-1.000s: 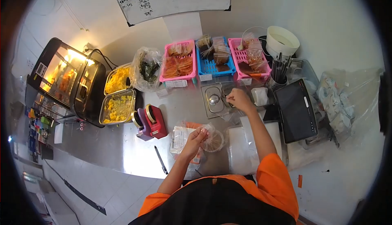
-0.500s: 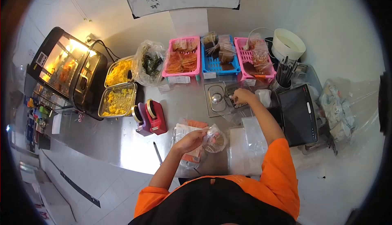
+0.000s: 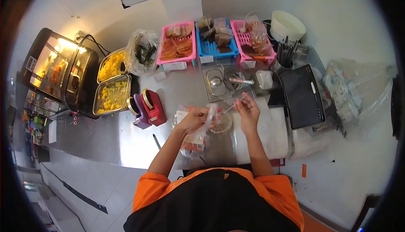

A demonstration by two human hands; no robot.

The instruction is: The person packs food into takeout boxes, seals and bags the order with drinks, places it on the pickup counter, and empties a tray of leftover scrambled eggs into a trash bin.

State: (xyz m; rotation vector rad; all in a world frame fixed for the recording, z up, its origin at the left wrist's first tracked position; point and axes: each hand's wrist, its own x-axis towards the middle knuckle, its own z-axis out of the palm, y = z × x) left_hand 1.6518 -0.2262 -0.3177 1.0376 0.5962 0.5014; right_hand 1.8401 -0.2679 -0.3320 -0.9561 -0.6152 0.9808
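My left hand (image 3: 195, 120) is closed around the gathered neck of a clear plastic bag (image 3: 220, 125), whose rounded lower part rests on the metal counter. To its right, my right hand (image 3: 249, 110) pinches a thin white strip (image 3: 234, 104) that slants toward the bag's neck. I cannot tell whether the strip touches the bag. Beyond my right hand, an open metal tray (image 3: 233, 86) holds a small bundle of thin strips (image 3: 241, 80). Under my left forearm and hand lie flat packs (image 3: 195, 140) with white and orange printing.
Two tape dispensers (image 3: 153, 108) stand left of my hands. Pink and blue baskets (image 3: 217, 55) of packets line the back. Trays of yellow food (image 3: 112, 98) and a lit warmer (image 3: 59, 72) are at left. A dark tablet (image 3: 302, 97) and clear plastic sheets (image 3: 270, 131) lie at right.
My right hand has come back from the metal tray toward the bag and now has the white strip in it. My left hand still grips the bag. The camera view has shifted.
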